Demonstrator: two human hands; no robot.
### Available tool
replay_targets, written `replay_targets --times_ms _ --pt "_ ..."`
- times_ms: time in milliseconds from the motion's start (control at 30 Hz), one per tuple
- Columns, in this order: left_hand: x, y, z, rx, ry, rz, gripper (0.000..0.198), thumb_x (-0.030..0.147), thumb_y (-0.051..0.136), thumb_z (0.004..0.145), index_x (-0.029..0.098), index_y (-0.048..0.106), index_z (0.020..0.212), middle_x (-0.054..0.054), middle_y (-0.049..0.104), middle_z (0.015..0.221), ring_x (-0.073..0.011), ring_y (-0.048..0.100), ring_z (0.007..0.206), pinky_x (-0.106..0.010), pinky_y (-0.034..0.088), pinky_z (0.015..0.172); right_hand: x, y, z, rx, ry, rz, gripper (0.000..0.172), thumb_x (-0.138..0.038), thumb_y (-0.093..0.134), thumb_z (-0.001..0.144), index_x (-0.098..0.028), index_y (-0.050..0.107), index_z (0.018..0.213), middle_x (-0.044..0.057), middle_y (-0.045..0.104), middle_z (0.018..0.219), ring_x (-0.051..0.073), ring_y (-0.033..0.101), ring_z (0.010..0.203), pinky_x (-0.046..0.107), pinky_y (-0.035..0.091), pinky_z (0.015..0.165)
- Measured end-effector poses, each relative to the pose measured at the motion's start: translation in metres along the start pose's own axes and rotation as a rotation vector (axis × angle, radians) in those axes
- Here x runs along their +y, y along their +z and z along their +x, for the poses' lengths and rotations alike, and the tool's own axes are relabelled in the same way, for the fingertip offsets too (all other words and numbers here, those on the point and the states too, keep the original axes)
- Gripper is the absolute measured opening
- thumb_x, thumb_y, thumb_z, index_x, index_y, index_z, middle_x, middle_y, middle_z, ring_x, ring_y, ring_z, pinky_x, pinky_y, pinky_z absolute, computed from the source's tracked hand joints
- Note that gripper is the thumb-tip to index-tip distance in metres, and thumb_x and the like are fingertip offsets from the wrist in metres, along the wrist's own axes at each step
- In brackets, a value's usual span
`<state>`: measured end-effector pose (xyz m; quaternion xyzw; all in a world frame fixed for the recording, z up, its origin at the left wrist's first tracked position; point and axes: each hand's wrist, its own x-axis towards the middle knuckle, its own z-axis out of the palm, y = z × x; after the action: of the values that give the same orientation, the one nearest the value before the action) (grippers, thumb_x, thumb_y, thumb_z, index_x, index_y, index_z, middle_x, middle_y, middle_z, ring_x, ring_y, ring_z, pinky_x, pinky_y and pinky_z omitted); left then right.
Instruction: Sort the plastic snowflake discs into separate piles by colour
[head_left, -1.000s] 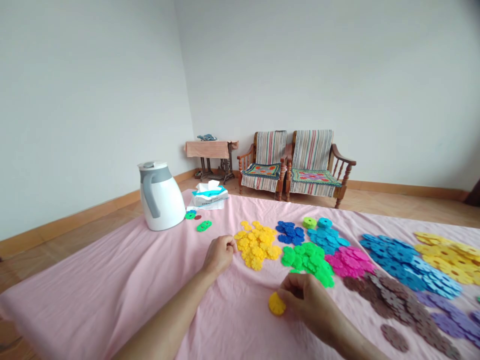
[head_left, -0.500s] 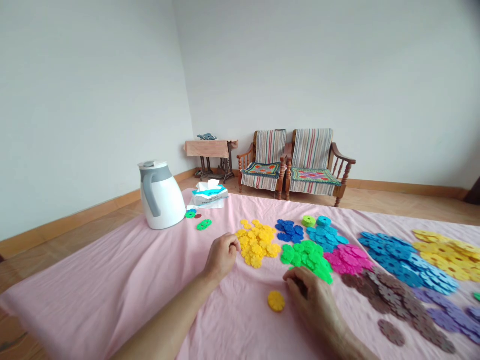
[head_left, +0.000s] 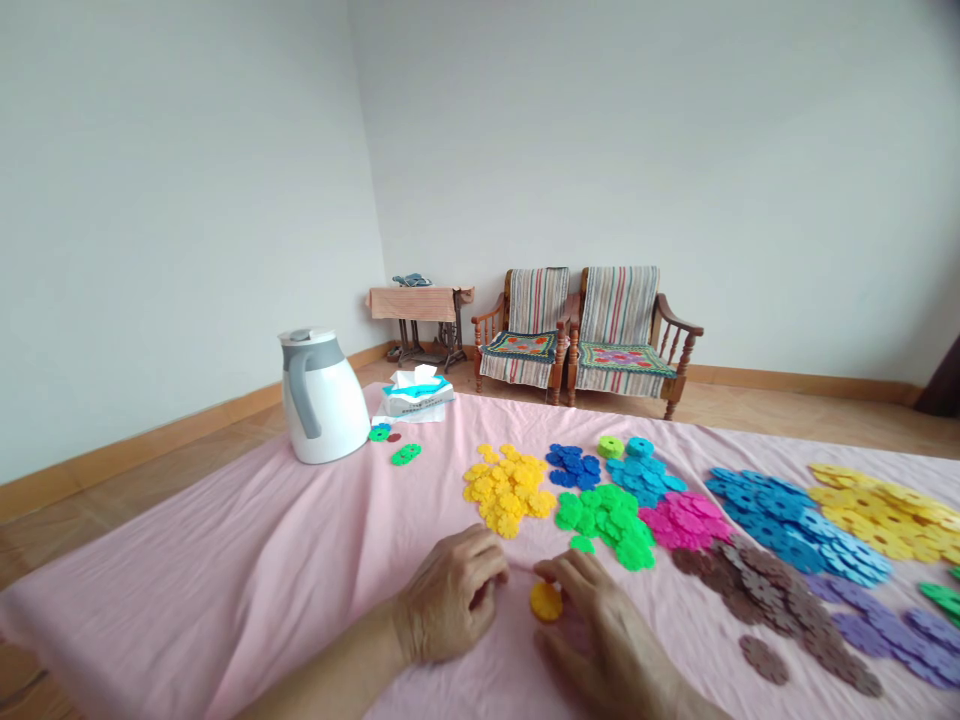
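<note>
A yellow flower-shaped plastic disc (head_left: pixel 546 601) lies on the pink cloth (head_left: pixel 315 570). My right hand (head_left: pixel 604 625) is around its right side, fingers at the far edge and thumb apart on the near side. Just left of the disc, my left hand (head_left: pixel 454 598) has its fingers curled together; whatever they may hold is hidden. Beyond the left hand lies a pile of yellow discs (head_left: pixel 510 488). Bright green discs (head_left: pixel 609 520) are heaped ahead of my right hand, with one green disc (head_left: pixel 582 544) set apart near its fingers.
Dark blue discs (head_left: pixel 574 466), light blue discs (head_left: pixel 645 478), pink discs (head_left: pixel 686 520) and brown discs (head_left: pixel 780 595) spread rightward. A white jug (head_left: pixel 330 410) and a tissue box (head_left: pixel 418 394) stand at the back left. Two wooden chairs (head_left: pixel 619 310) are beyond the table.
My left hand has drawn back from the yellow pile toward the single yellow disc. My right hand has moved slightly nearer and left, its fingers spreading around that disc.
</note>
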<state>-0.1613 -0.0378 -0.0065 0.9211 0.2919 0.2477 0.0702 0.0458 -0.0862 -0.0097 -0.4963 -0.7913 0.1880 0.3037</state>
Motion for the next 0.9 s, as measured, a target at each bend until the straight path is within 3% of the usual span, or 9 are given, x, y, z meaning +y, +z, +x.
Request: replay_targets --times_ms 133,400,667,900 --pt "-0.001 0.001 0.002 -0.002 0.010 -0.004 0.026 -0.003 0.045 0.063 0.018 0.050 0.076 -0.003 0.054 0.077 -0.0163 0.049 0.075 -0.025 0.038 0.065 -0.005 -0.001 0.007 -0.076 0.088 -0.084 0.021 -0.009 0.053 0.070 -0.019 0.062 0.087 0.008 0.060 0.095 0.022 0.056 0.091 0.031 0.043 0.081" --pt "-0.004 0.003 0.001 -0.001 -0.019 -0.033 0.026 -0.005 0.043 0.061 0.018 0.049 0.073 -0.002 0.054 0.075 -0.0157 0.049 0.075 -0.025 0.039 0.067 -0.008 0.002 0.026 -0.210 0.044 -0.294 0.023 -0.005 0.050 0.068 -0.011 0.060 0.088 0.013 0.060 0.092 0.024 0.059 0.084 0.032 0.043 0.074" --pt "0.000 0.001 0.002 0.041 -0.021 -0.047 0.037 -0.006 0.042 0.060 0.018 0.053 0.085 -0.005 0.057 0.091 -0.0192 0.049 0.089 -0.031 0.039 0.081 -0.002 0.004 0.027 -0.167 0.050 -0.290 0.019 -0.006 0.049 0.068 -0.012 0.058 0.082 0.010 0.060 0.086 0.021 0.058 0.082 0.028 0.042 0.074" --pt "-0.005 0.006 0.002 -0.042 -0.021 -0.021 0.029 -0.004 0.043 0.062 0.018 0.052 0.079 -0.003 0.056 0.081 -0.0179 0.050 0.082 -0.030 0.040 0.076 -0.010 -0.013 0.030 -0.321 0.088 -0.279 0.023 -0.011 0.055 0.068 -0.013 0.059 0.090 0.011 0.061 0.097 0.021 0.056 0.090 0.029 0.040 0.078"
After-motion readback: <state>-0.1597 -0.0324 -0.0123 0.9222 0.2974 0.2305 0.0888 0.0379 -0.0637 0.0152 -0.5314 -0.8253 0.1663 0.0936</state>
